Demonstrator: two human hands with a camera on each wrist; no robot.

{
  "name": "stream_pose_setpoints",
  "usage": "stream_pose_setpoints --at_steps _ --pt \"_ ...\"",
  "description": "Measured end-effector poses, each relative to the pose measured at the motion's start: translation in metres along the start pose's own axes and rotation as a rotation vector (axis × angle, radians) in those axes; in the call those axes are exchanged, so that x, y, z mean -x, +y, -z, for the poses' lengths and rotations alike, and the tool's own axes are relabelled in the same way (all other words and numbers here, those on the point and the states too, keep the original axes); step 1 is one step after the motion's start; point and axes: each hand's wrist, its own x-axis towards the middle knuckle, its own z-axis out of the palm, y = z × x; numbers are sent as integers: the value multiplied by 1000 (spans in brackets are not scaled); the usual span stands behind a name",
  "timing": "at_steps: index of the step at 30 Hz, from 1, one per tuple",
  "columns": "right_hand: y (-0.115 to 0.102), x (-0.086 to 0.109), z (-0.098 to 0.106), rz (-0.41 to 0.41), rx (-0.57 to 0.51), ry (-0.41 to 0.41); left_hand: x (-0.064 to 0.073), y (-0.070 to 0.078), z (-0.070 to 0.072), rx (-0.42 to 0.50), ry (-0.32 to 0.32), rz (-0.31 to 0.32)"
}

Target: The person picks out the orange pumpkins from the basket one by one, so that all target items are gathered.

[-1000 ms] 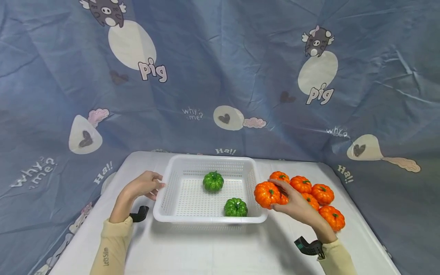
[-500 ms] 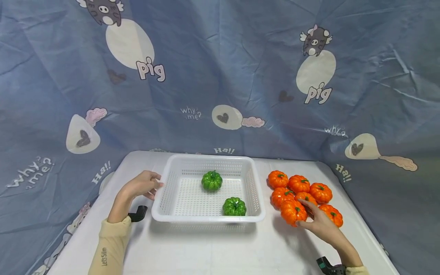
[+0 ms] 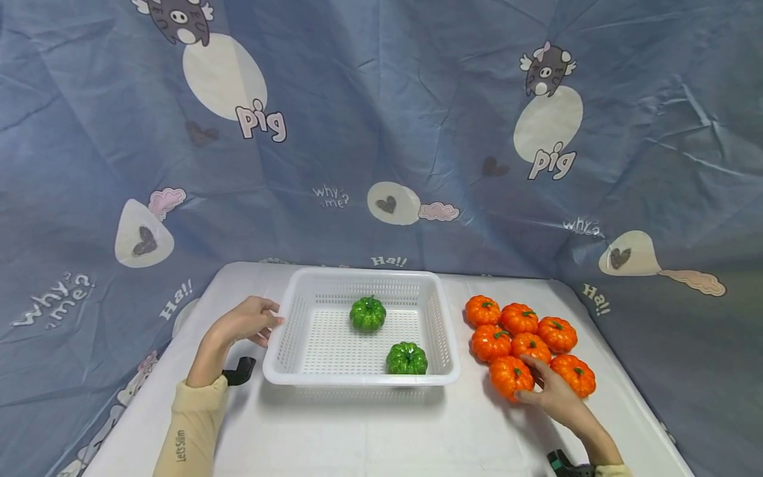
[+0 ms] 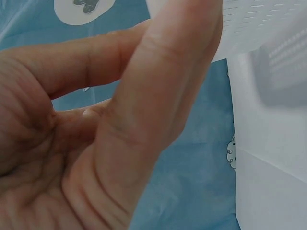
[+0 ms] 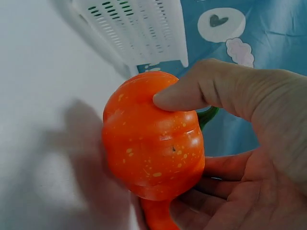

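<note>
My right hand holds an orange pumpkin low at the front of a group of similar pumpkins. In the right wrist view the thumb presses on the ribbed side of this pumpkin, fingers behind and below it; its green stem points away. Part of another orange pumpkin shows beneath. My left hand is at the left rim of a white perforated basket, its fingertips against the edge. In the left wrist view the fingers overlap the basket wall. Two green pumpkins, one farther back and one nearer, sit inside the basket.
Several orange pumpkins stand close together on the right of the white table. A blue printed cloth hangs behind and along both sides of the table.
My right hand has moved the orange pumpkin from beside the basket's right rim to the right and nearer, down to the front of the group. The left hand keeps its place.
</note>
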Motion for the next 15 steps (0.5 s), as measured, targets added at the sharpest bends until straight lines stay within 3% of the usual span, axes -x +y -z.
stream_pose_setpoints --at_steps 10,15 --pt "11 -4 -7 -43 -39 -11 -1 0 1 -4 -2 -5" --pt "5 -2 -6 -20 -20 -5 0 0 1 -7 0 -9"
